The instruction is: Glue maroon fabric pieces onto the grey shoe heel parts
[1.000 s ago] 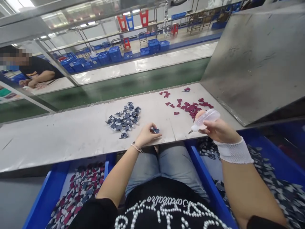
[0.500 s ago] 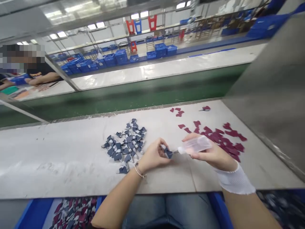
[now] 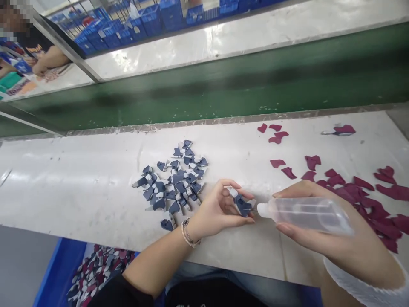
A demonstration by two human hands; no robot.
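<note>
My left hand pinches a small dark blue and light grey plastic part between thumb and fingers, above the white worktable. My right hand is closed around a clear squeeze bottle with a white cap, held nearly level. The bottle's thin tip points left and meets or nearly meets the part; contact cannot be made out. Left of my hands lies a pile of similar blue and grey parts. Maroon pieces lie spread beyond and beside my right hand.
A maroon and grey part lies at the table's far right. A blue bin of mixed parts stands below the front edge. Behind the table runs a green strip. A person works at the far left; blue crates stand behind.
The view has tilted down and come closer. Both hands keep their hold on the part and the bottle, with the bottle's tip still at the part.
</note>
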